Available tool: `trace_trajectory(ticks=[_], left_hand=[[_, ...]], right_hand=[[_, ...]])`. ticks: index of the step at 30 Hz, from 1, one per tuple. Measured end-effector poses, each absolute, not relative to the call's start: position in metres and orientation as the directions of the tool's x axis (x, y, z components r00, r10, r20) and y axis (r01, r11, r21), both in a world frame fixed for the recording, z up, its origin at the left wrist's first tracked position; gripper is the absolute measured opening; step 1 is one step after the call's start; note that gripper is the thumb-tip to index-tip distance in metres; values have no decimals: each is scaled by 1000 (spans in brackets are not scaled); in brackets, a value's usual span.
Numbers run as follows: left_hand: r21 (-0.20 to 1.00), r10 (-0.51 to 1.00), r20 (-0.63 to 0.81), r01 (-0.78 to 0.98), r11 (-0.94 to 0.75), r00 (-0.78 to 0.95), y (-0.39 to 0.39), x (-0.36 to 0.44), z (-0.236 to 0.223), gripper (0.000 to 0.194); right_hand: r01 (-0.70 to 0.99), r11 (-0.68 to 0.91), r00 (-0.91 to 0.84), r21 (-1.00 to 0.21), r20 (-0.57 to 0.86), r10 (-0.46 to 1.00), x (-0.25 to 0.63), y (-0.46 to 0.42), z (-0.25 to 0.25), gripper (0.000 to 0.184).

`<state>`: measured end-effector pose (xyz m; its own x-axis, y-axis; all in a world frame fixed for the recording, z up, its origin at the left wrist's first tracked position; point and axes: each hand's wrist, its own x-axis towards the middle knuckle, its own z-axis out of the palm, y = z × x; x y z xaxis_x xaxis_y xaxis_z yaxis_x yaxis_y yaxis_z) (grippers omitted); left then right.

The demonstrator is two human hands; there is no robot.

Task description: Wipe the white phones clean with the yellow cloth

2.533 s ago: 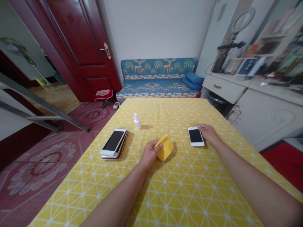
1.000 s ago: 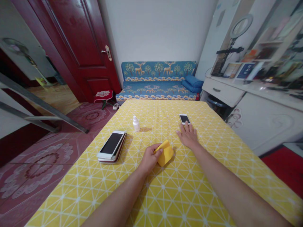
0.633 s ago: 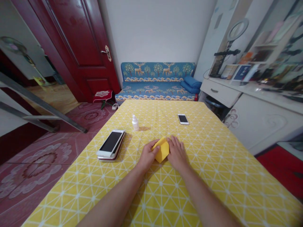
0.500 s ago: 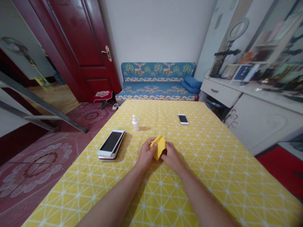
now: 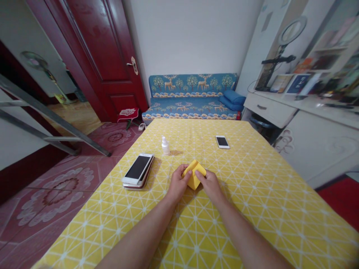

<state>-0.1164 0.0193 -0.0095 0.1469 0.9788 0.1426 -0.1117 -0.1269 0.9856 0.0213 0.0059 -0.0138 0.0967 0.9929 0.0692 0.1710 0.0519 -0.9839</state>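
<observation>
A small folded yellow cloth point(image 5: 194, 181) is held up over the middle of the table, its lower corner pointing toward me. My left hand point(image 5: 179, 180) grips its left side, thumb on the near face and fingers behind. On the right side, my right hand point(image 5: 209, 182) pinches it with the thumb pressed on the front; the other fingers are mostly hidden behind. Beyond my left hand a small white bottle point(image 5: 165, 146) stands upright. To the left lies a stack of phones, a white one point(image 5: 138, 168) on top. Another white phone point(image 5: 222, 142) lies flat farther back, right of centre.
A yellow patterned tablecloth point(image 5: 196, 228) covers the table. Behind it is a blue sofa point(image 5: 190, 101) with deer patterns. On the right stands a white cabinet point(image 5: 314, 127) crowded with items. Metal ladder-like legs point(image 5: 70, 129) are at the left, near a red door point(image 5: 103, 45).
My right thumb has moved from the cloth's right underside onto its front face, and the cloth's top has spread wider. The view has shifted slightly, so everything sits farther right.
</observation>
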Motion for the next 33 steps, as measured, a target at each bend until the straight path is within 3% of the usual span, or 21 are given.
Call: trace_trajectory(ticks=[11, 13, 16, 18, 21, 25, 29, 33], left_hand=[[913, 953, 283, 272, -302, 108, 22, -132, -4, 27], [840, 933, 345, 410, -355, 101, 24, -141, 4, 25], [588, 862, 497, 690, -421, 101, 29, -161, 23, 26], [424, 824, 563, 832, -357, 67, 33, -177, 34, 28], [277, 800, 587, 959, -52, -126, 38, -200, 41, 34], [220, 845, 402, 933, 284, -352, 42, -222, 41, 50], [216, 900, 209, 916, 338, -382, 44, -229, 45, 57], [225, 898, 230, 919, 325, -374, 45, -232, 47, 59]], right_hand=[[193, 71, 191, -979, 108, 976, 26, 6, -11, 37], [188, 57, 239, -980, 102, 966, 28, 7, -12, 38], [190, 52, 280, -980, 105, 954, 31, 9, -15, 38], [199, 49, 284, -979, 106, 953, 32, 10, -18, 38], [212, 45, 287, -976, 106, 952, 32, 11, -19, 37], [225, 41, 288, -974, 107, 952, 32, 12, -19, 37], [232, 39, 290, -972, 108, 951, 32, 12, -18, 38], [234, 36, 287, -972, 104, 952, 32, 11, -17, 38]])
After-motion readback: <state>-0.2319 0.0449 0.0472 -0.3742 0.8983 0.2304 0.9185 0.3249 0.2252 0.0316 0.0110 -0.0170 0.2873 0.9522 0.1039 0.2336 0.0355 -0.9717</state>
